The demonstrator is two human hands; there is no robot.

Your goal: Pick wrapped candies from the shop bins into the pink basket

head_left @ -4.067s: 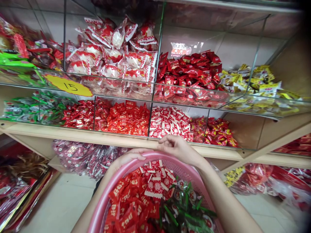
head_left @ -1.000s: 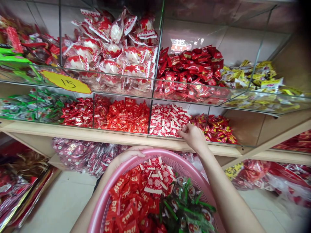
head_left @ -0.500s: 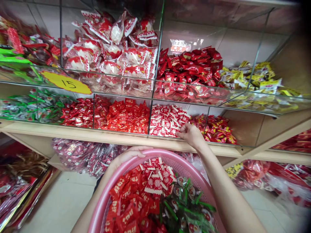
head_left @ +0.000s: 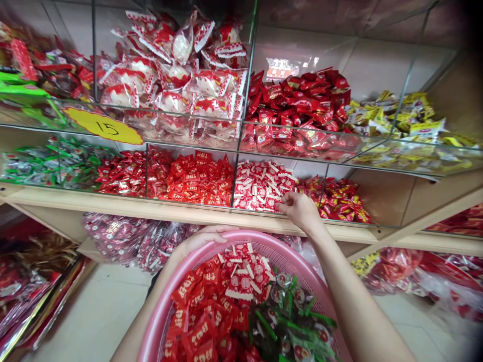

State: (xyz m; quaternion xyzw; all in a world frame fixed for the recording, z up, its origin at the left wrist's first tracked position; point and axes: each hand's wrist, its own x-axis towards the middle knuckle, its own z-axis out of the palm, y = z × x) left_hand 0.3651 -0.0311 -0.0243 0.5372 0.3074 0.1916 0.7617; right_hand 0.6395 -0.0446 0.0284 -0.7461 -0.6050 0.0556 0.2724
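My left hand (head_left: 204, 239) grips the far rim of a pink plastic basket (head_left: 166, 306), its fingers lying along the edge. Inside the basket are red wrapped candies (head_left: 198, 332) with gold lettering, red-and-white wrapped candies (head_left: 247, 274) towards the far side, and dark green-trimmed candies (head_left: 290, 322) at the right. Stretched over the basket, my right hand (head_left: 300, 210) is at the front of the lower shelf with thumb and fingers curled together. It sits at the right edge of a heap of red-and-white candies (head_left: 262, 183); whatever lies between the fingertips is too small to make out.
Glass panes divide the shelves. More red candies (head_left: 202, 178) and green-wrapped candies (head_left: 56, 163) lie to the left. Above are large clear-wrapped sweets (head_left: 173, 95), a yellow tag (head_left: 103, 125) marked 15, and yellow packets (head_left: 407, 118). Bagged stock (head_left: 116, 239) stands under the wooden ledge (head_left: 113, 203).
The view has shifted very slightly. My right hand stays at the shelf front with its fingers curled, and my left hand keeps its hold on the basket rim.
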